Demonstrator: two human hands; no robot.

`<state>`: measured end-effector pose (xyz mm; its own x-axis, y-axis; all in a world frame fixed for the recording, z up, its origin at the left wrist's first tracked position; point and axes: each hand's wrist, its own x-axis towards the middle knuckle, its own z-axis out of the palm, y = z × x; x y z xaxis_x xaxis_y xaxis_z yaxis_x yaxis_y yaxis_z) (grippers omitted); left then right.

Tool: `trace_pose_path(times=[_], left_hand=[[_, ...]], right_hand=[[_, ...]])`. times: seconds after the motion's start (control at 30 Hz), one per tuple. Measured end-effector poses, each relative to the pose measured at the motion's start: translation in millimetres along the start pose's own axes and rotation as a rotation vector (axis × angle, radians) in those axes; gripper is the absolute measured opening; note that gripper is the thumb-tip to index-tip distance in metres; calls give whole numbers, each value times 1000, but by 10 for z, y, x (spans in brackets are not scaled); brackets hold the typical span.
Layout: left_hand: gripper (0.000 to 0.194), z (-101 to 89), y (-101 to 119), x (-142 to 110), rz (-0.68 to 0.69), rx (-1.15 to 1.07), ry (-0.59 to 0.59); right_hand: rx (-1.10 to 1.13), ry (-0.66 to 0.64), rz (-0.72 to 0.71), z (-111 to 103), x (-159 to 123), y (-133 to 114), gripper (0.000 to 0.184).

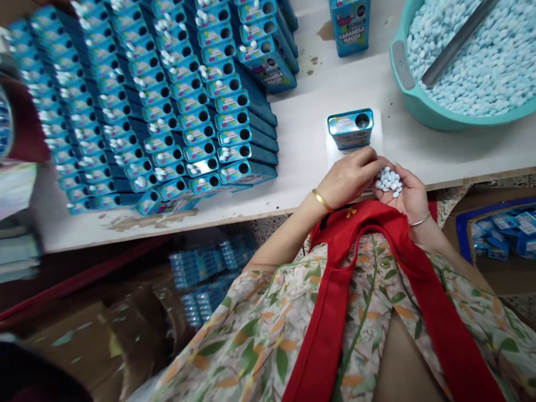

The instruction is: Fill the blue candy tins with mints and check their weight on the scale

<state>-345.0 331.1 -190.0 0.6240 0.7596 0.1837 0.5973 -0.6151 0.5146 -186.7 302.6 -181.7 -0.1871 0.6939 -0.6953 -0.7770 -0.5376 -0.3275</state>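
Blue-white candies [389, 181] lie heaped in the cupped palm of my right hand [409, 192], just off the table's front edge. My left hand [349, 173], with a gold bangle at its wrist, reaches over to the fingers of my right hand. Its fingers are bent together, and their tips are partly hidden, so whatever they pinch does not show. Just beyond both hands, a blue candy tin [350, 129] stands upright with its round top hole uncovered. The tin rests on a small white scale-like plate [377, 134].
Rows of blue tins [167, 106] fill the table's left side, many with candies on their tops. A teal tub [452, 120] of candies holds a grey scoop [456, 44] at right. Another tin [350, 30] stands behind. Below right, a box [464, 234] contains blue packs.
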Motion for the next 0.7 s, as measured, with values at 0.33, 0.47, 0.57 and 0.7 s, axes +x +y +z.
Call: trace_pose_path(times=[0.33, 0.47, 0.57, 0.7], left_hand=[[26, -166, -110, 78, 75, 68, 124], [31, -379, -274, 246, -32, -1, 234], [35, -447, -404, 314, -74, 1, 260], [45, -423, -434, 208, -181, -32, 265]], right_hand=[[73, -83, 33, 66, -24, -44, 31], [27, -145, 1, 145, 52, -81, 24], [12, -132, -9, 147, 128, -107, 19], [20, -108, -52, -7, 190, -183, 18]])
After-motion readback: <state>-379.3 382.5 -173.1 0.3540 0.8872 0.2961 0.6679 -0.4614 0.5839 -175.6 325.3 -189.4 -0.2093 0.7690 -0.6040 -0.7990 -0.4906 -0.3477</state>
